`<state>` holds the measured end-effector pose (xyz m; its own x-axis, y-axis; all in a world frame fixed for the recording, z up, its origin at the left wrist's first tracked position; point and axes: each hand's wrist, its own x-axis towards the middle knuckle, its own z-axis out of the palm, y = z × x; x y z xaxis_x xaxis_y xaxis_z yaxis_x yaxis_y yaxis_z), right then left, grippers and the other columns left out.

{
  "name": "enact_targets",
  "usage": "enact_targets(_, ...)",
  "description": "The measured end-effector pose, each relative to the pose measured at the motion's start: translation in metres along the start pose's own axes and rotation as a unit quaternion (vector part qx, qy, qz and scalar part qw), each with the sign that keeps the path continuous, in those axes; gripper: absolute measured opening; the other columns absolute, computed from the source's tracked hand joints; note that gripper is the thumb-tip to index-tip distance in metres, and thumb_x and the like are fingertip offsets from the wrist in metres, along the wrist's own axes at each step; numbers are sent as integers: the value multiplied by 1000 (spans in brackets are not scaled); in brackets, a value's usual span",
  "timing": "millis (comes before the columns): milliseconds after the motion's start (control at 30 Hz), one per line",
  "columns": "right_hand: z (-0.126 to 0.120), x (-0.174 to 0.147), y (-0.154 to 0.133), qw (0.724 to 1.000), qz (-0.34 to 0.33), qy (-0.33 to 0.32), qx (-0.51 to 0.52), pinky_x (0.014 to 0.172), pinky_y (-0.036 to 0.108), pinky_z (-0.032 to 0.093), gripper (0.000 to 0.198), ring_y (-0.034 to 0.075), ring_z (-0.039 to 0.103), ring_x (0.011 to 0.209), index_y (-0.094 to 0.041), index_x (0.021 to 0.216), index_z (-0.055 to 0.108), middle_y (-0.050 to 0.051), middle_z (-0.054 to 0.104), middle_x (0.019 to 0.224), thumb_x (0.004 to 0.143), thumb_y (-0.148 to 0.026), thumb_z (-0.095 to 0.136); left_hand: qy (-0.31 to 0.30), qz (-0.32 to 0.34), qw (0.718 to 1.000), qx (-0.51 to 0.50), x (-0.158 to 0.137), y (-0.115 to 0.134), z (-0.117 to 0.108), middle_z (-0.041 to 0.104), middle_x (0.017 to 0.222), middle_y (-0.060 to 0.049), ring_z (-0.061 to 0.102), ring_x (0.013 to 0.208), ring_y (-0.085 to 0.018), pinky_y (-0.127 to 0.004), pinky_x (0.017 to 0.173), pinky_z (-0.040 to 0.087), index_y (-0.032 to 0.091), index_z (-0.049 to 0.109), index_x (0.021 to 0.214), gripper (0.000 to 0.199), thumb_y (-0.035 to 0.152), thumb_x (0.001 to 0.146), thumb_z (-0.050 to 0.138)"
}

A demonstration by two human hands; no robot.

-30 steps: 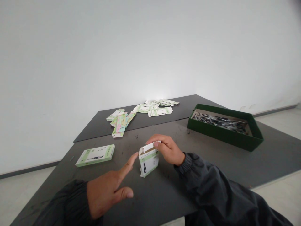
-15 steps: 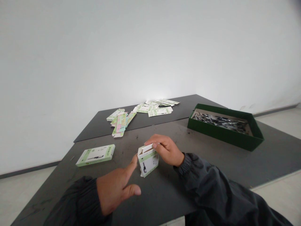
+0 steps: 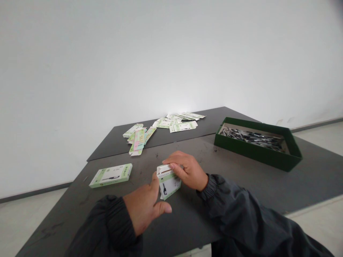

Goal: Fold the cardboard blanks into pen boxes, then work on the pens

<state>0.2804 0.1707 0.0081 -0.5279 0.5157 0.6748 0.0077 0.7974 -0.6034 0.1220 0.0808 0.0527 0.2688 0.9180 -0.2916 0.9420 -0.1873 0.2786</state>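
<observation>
A small white-and-green carton (image 3: 169, 185) stands on its end on the dark table, its top flaps partly folded in. My right hand (image 3: 187, 169) grips it by the top and far side, with the thumb on the upper edge. Against its left side rests the forefinger of my left hand (image 3: 146, 205); the thumb is stretched out in front of the carton, apart from it. To the left, a closed carton (image 3: 112, 175) of the same print lies flat.
Behind lie flattened cartons (image 3: 183, 126) and a heap of green and pink cartons (image 3: 139, 139). An open green box (image 3: 254, 155) full of pens (image 3: 252, 138) stands at the right. A seam crosses the dark table (image 3: 193, 221) near the back.
My left hand has moved right, closer to the carton, its thumb now in front of it. The right fingers and thumb have shifted slightly left over the top, and the flap sits lower.
</observation>
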Motion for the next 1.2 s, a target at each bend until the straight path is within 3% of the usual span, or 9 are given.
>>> enact_targets(233, -13, 9, -13, 990, -21, -61, -127, 73, 28, 35, 21, 16, 49, 82, -18, 93, 58, 7, 57, 85, 81, -24, 42, -17, -10, 1000, 21, 1, 5, -4, 58, 92, -13, 56, 81, -25, -29, 65, 38, 8, 12, 129, 72, 46, 76, 41)
enact_targets(400, -22, 19, -25, 970, -7, -116, -213, 60, 25, 29, 16, 15, 47, 69, -17, 81, 56, 5, 55, 73, 77, -31, 49, -17, 2, 999, 29, 2, 1, 0, 57, 93, -15, 55, 81, -26, -30, 66, 38, 7, 8, 130, 75, 49, 76, 39)
enact_targets(800, -19, 25, -23, 981, 21, -162, -102, 54, 20, 29, 9, 10, 48, 62, -18, 82, 54, 0, 57, 71, 76, -23, 50, -13, -16, 999, 35, 2, 3, 7, 57, 91, -17, 55, 81, -28, -34, 66, 39, 3, 18, 127, 71, 48, 75, 37)
enact_targets(967, -19, 22, -22, 980, 1, -150, -129, 60, 21, 33, 14, 12, 51, 70, -18, 85, 57, 3, 59, 75, 79, -23, 46, -6, 17, 1000, -7, 3, -2, 7, 58, 97, -12, 55, 85, -26, -31, 69, 38, 12, 14, 130, 69, 44, 75, 41)
enact_targets(1200, -22, 11, -21, 970, -82, -144, -178, 81, 28, 33, 28, 15, 49, 93, -19, 107, 51, 5, 57, 100, 84, -23, 35, -41, 0, 999, -2, 6, 2, 3, 59, 96, -9, 56, 85, -23, -29, 70, 38, 15, 14, 130, 66, 37, 75, 43)
